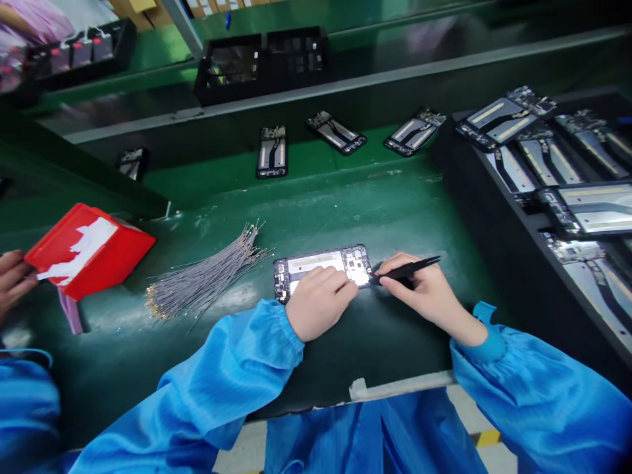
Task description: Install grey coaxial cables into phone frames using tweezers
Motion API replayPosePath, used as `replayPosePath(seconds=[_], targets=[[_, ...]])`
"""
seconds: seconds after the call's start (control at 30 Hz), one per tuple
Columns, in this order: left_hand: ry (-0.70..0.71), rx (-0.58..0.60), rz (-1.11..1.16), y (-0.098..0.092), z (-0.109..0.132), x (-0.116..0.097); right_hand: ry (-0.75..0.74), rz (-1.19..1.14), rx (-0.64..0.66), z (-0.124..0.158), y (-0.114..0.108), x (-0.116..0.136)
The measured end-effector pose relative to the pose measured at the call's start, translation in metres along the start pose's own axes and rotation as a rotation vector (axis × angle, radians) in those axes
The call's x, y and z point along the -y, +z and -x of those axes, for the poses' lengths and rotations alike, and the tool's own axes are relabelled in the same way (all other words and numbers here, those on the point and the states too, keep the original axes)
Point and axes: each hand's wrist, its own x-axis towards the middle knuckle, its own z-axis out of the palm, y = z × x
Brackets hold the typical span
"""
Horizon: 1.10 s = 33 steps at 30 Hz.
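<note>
An opened phone (316, 262) lies lengthwise on the green bench, its circuit board and metal frame bare. My left hand (320, 299) rests over its near side with curled fingers, steadying it and hiding part of the frame. My right hand (419, 286) grips a pair of black tweezers (412, 266), whose tips reach the board's right edge. Whether the tips hold anything is too small to see. Left of the phone lies a loose bundle of thin grey cables (205, 276) with gold-coloured ends.
A red bin (93, 247) stands at left, beside another person's hand (12, 280). Several opened phones (272, 153) lie along the back. On the right, a black tray (474, 224) holds more phones. A grey rail (296, 92) crosses behind, with black trays (261, 62) beyond.
</note>
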Motion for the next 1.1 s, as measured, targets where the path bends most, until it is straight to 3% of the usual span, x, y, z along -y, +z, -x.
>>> replayPosePath(seconds=[0.87, 1.1], targets=[[-0.005, -0.018, 0.004, 0.0007, 0.0020, -0.0010, -0.009, -0.011, 0.007, -0.0002, 0.0015, 0.0007], [-0.005, -0.008, 0.009, 0.0002, 0.0017, -0.0011, -0.078, 0.008, 0.029, 0.0001, 0.0014, -0.0024]])
